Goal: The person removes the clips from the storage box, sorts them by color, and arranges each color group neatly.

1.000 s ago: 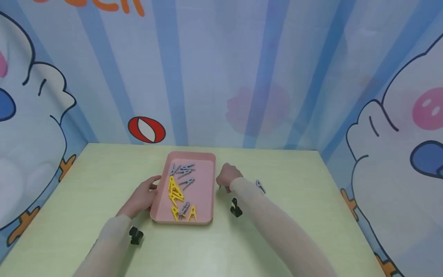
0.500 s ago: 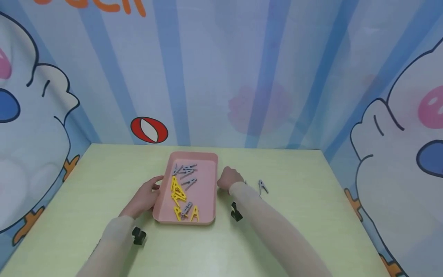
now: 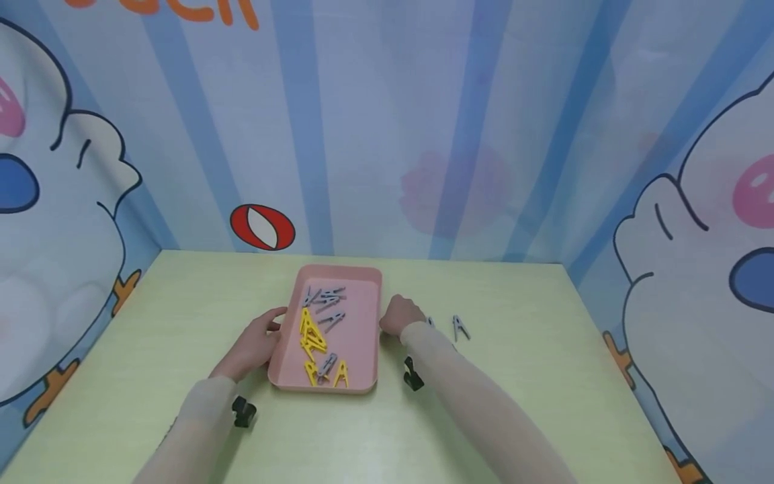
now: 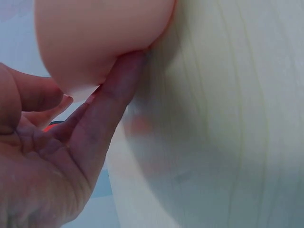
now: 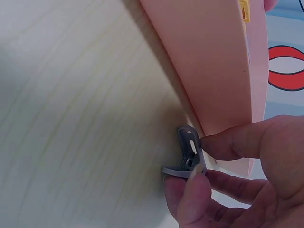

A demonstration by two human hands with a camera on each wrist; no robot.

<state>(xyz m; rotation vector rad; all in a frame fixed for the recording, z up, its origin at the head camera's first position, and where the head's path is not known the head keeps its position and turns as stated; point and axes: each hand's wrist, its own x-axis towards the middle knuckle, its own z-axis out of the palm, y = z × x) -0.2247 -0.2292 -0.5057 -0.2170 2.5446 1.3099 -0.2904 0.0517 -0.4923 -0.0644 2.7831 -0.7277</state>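
Note:
A pink tray (image 3: 360,323) lies on the table with grey clothespins (image 3: 332,317) and yellow clothespins (image 3: 311,333) in it. My left hand (image 3: 249,346) is at the tray's left side; the left wrist view shows its thumb and fingers touching the outside of the wall. Just right of the tray, my right hand (image 3: 402,316) pinches a grey clothespin (image 5: 190,147) between thumb and fingers, low over the table beside the tray's outer wall. In the head view the hand hides that clothespin. Another grey clothespin (image 3: 461,328) lies on the table to the right.
One more grey clothespin (image 3: 430,322) shows partly behind the right sleeve. The pale wooden table (image 3: 514,376) ends at a striped blue backdrop (image 3: 375,134) with printed cartoon figures. A black wrist mount (image 3: 414,374) hangs under each forearm.
My right hand has shifted down slightly beside the tray, and the clothespin it pinches is now out of sight in the head view. The sleeve uncovers more of the clothespins on the right.

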